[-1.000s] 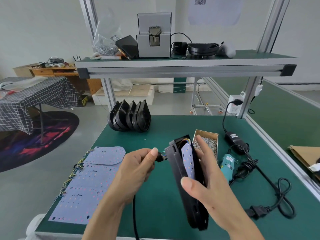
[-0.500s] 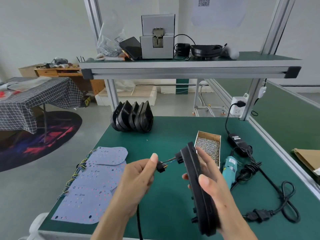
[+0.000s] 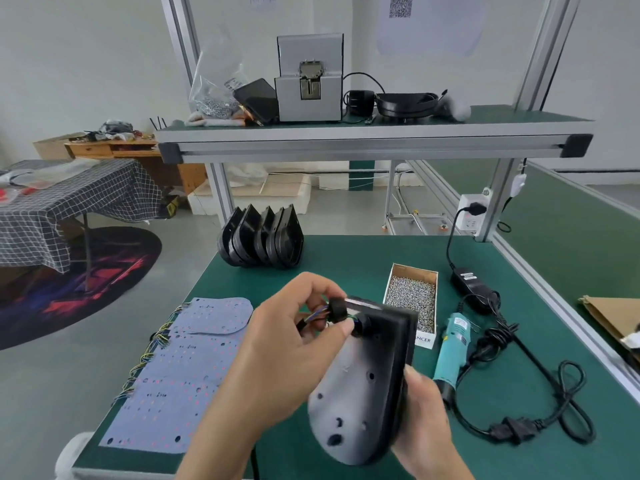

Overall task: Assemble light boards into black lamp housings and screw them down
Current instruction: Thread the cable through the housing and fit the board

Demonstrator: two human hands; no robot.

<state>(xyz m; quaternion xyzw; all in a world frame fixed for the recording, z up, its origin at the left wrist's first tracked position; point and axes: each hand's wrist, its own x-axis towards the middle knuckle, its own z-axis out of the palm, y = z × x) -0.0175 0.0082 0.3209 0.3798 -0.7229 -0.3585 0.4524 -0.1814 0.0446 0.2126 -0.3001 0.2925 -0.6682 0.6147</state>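
Left hand [image 3: 294,341]: fingers curled, thumb and fingertips grasping a small black ring [image 3: 337,308] and the coloured wires [image 3: 317,311] at the top of a black lamp housing [image 3: 367,382]. The forearm comes up from the lower edge of view, back of the hand facing the onlooker.

Right hand [image 3: 426,417]: cupped round the lower right edge of the same housing, thumb on its side wall, the fingers behind it out of sight. The grip is clenched on the housing and carries it clear of the bench [image 3: 346,258], tilted, flat back toward the viewer, rounded end lowest. The housing is blurred; several holes show in its back.

On the bench, left of the hands: a spread of pale light boards [image 3: 180,372] lying flat, wires along their left edge. Just beside the housing on the right: an open cardboard box of screws [image 3: 412,299], then a teal electric screwdriver [image 3: 452,348] lying with its black cable [image 3: 554,396] looped nearby, and a black power adapter [image 3: 469,280] plugged into a white socket [image 3: 471,216]. At the far edge: a row of black housings [image 3: 259,240] standing on edge. On the shelf [image 3: 374,136] above: a grey machine [image 3: 308,81], a bag, and dark items.
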